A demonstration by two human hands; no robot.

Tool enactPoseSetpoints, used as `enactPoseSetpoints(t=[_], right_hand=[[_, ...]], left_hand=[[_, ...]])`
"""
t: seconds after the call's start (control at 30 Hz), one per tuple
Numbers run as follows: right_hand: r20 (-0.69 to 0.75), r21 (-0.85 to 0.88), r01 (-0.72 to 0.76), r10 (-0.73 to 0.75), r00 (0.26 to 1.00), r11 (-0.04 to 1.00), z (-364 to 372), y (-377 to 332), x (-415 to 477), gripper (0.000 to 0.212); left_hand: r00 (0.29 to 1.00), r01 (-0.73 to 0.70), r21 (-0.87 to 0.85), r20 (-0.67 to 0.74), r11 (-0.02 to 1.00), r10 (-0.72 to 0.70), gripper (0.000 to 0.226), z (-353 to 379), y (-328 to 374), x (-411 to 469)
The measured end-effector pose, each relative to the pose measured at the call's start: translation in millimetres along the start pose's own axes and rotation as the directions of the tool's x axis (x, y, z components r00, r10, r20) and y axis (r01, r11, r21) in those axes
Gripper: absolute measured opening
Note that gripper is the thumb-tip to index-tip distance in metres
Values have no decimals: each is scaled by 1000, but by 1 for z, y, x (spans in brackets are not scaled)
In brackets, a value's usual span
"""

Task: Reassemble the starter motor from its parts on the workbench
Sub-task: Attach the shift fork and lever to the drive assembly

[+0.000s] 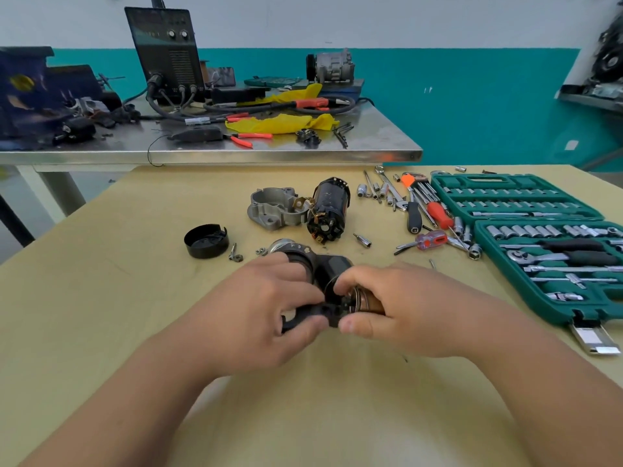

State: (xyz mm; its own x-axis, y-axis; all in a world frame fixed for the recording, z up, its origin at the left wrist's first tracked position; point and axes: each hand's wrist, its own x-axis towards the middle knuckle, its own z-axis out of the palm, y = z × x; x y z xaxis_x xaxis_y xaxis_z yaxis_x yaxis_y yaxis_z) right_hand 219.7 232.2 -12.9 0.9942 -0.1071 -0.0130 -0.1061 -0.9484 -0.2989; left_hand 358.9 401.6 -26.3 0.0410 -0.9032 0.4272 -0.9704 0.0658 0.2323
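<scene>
The tan desk (101, 298) fills most of my view. Beyond its far edge stands a steel table (269, 155) (crowded with a welder, cables and yellow rags). On the right of the desk lies an open green socket case (488, 179), its rows of sockets and a ratchet showing.

Near the middle, both of my hands meet on the work. My left hand (266, 308) has its fingers curled over the black starter housing (332, 264) and its thumb tucked beneath. The housing sits low over the desk, but I cannot tell whether it touches it. My right hand (404, 308) grips a copper-coloured cylinder (367, 299), fingers over it and thumb under it, with the part's end at the housing's near opening.

Just beyond the hands, the black field frame (328, 210) lies on its side. It touches the grey aluminium nose casting (274, 207) to its left. Nearer and further left sits a round black end cap (206, 241), open side up. Between the frame and the case lie loose spanners, sockets and a red-handled screwdriver (438, 214). A small bolt (232, 251) and a nut lie just right of the cap.
</scene>
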Motion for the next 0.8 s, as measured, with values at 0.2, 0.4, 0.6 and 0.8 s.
enactPoseSetpoints(t=[0.2,0.4,0.6,0.8], right_hand=[[-106,268,-9,38,994,963,-10,-1,-4,36],[-67,326,-28,53,996,945,-5,-1,-8,34],[-81,358,-33,66,995,933,-6,0,-11,30],[-134,517,11,68,989,856,-2,2,-6,20]], left_hand=[[993,79,-82,-84,993,-86,32,10,-1,0],[939,141,-148,-294,979,-180,28,10,-1,-4],[935,124,-128,-316,984,-159,35,11,4,-5],[904,223,-193,-326,956,-276,35,19,4,-5]])
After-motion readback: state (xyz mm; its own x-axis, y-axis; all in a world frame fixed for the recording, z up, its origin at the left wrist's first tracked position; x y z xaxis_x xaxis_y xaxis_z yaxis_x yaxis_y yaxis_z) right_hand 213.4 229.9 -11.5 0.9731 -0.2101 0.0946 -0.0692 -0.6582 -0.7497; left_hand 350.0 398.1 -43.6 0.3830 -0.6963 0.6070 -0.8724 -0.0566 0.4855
